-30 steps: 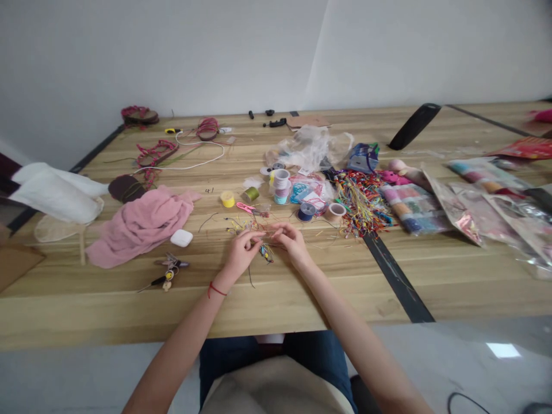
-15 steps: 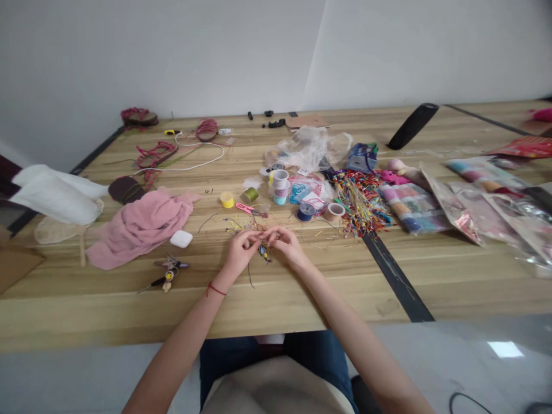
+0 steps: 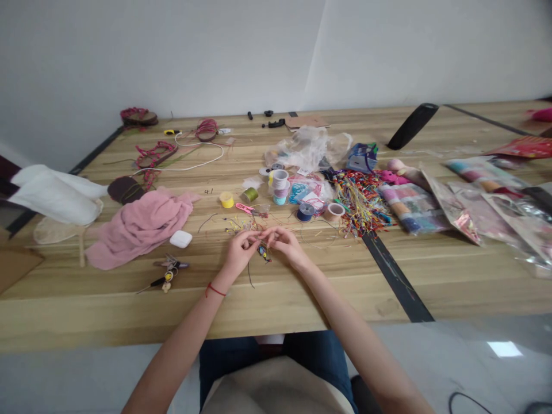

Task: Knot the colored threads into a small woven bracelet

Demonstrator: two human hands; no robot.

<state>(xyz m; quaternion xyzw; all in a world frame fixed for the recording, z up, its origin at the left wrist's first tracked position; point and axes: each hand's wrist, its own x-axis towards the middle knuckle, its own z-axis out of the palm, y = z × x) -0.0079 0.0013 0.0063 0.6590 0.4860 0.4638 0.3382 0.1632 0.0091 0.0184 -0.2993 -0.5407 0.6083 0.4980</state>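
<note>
My left hand (image 3: pixel 241 248) and my right hand (image 3: pixel 284 242) meet over the table, fingertips pinched together. Between them is a small bundle of thin multicoloured cord (image 3: pixel 264 253), its dark and bright ends showing under the fingers. The exact grip point is hidden by the fingers. A dark strand (image 3: pixel 250 277) trails down below my left hand. Just beyond the fingers lie loose yellowish cord ends (image 3: pixel 236 224) and pink-handled thread snips (image 3: pixel 245 208). A red string bracelet (image 3: pixel 215 289) circles my left wrist.
Beyond my hands stand thread spools: yellow (image 3: pixel 226 200), green (image 3: pixel 249 195), blue (image 3: pixel 306 213) and beige (image 3: pixel 335 211). A pile of colourful cords (image 3: pixel 362 204) lies right. Left are a pink cloth (image 3: pixel 144 230), a white case (image 3: pixel 180 238) and keys (image 3: pixel 169 273).
Almost nothing differs. Both hands stay pinched together in the same place, with at most a tiny shift of the fingers.
</note>
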